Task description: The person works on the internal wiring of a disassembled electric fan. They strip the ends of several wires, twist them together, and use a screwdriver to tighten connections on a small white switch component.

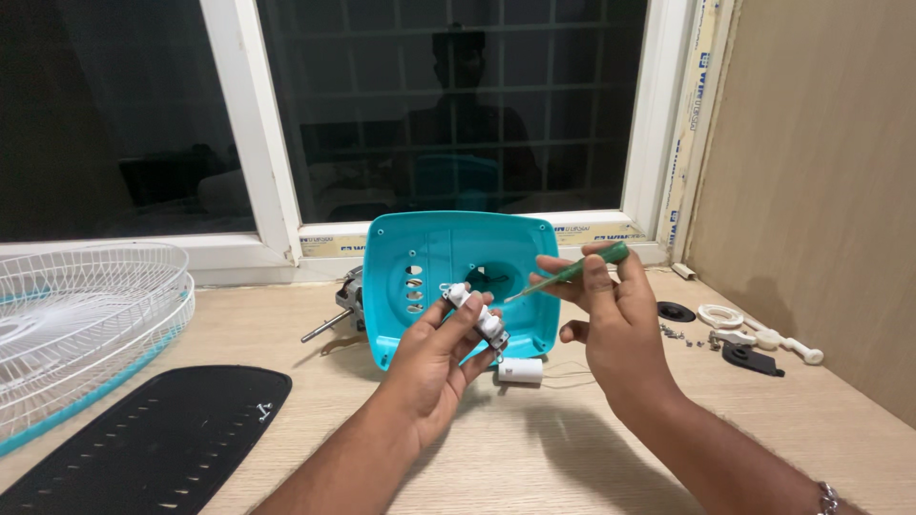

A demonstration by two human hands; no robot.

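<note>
The left hand (431,355) is gripping a white switch block (477,314) steady while the right hand (615,319) is pinching a green screwdriver (571,273), tip angled toward it, before the turquoise fan housing (458,250) mid-counter (534,448).

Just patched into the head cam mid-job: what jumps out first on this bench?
Dead centre, the turquoise fan housing stands on the wooden table by the window, and both hands work in front of it: the left hand holds a small white switch block, the right hand a green-handled screwdriver aimed at it. At far left lie white wire fan grilles and a black slotted panel; small loose parts sit at right.
</note>
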